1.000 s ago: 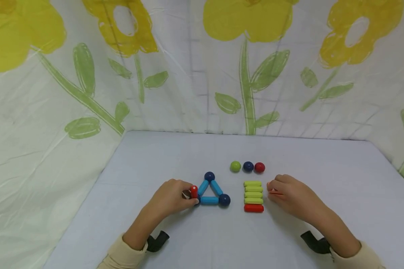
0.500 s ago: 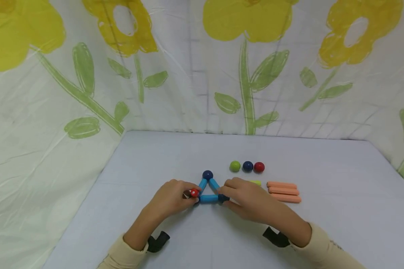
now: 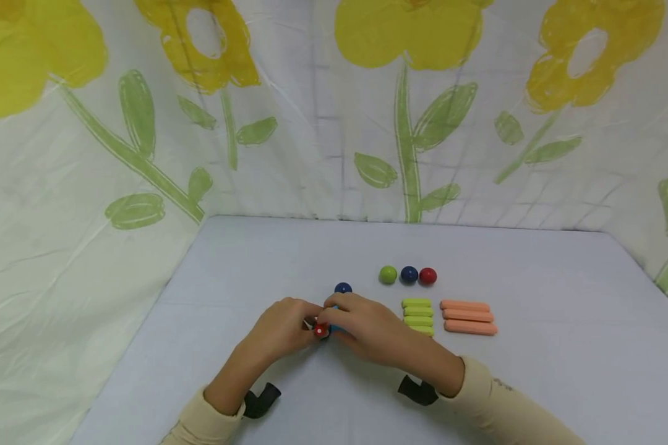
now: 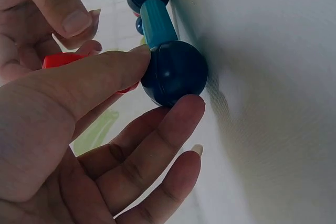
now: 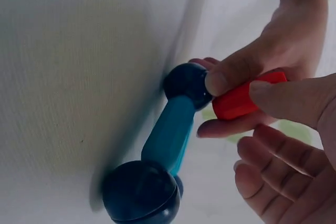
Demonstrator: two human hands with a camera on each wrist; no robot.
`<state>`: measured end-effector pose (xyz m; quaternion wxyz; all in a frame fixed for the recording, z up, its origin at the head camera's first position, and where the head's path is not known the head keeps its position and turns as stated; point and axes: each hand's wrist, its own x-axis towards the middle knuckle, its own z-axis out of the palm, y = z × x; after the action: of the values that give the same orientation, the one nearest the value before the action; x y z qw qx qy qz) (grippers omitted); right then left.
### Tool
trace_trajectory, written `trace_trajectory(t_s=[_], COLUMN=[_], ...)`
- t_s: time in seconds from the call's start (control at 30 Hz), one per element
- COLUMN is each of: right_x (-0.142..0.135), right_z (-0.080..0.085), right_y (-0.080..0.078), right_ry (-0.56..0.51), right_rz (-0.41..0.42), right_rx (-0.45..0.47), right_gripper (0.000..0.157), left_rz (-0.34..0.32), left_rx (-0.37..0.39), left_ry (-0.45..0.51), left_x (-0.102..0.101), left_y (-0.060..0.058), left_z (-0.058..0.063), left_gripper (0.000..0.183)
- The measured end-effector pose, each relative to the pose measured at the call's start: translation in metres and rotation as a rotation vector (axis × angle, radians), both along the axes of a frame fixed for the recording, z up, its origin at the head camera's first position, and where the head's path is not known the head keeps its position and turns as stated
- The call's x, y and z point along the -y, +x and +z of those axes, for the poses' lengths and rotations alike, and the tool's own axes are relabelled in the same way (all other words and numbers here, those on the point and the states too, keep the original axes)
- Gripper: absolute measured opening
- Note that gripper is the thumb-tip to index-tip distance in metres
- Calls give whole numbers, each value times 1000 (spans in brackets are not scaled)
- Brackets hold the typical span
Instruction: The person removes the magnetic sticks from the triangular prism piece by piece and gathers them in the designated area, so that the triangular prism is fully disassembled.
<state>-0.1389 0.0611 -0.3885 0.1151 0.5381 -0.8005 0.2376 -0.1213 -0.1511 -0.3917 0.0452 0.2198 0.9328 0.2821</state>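
My left hand pinches a dark blue ball at the near-left corner of a triangle of blue rods and dark blue balls. On that ball stands a short red rod. My right hand has come up against it, and its thumb and fingers pinch the red rod's upper end. A blue rod runs from the held ball to another dark blue ball. The triangle's far ball shows above my right hand, which hides most of the frame in the head view.
Behind the hands lie a green ball, a loose blue ball and a red ball in a row. Yellow-green rods are stacked to the right, beside several orange rods. A flowered cloth hangs behind the table.
My right hand has let go of the orange rods and moved left, past the triangle's right ball, to the red rod. The left hand has stayed in place; the red rod has tipped toward me.
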Motion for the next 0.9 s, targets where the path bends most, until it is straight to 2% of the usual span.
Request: trace_trajectory(t_s=[0.23,0.4,0.7,0.8,0.9], right_x=[9,12,-10,-22,-35], right_z=[-5,-7,1,4,5], right_y=[1,2,13,18,24], right_ry=[-84,-76,-23,30,116], right_rz=[55,78,55,12,-72], right_rx=[-72,-79,11,60,129], right_gripper=[23,23,26,31,32], left_rz=[-13,-14,5,17,28], left_rx=[-41,-58,3,18,23], left_ry=[-21,-22,-2,-14,-30], left_x=[0,0,-1,-1,-2], left_y=[0,0,0,0,0], left_z=[-1,-1,1,2,3], left_gripper=[15,16,11,16,19])
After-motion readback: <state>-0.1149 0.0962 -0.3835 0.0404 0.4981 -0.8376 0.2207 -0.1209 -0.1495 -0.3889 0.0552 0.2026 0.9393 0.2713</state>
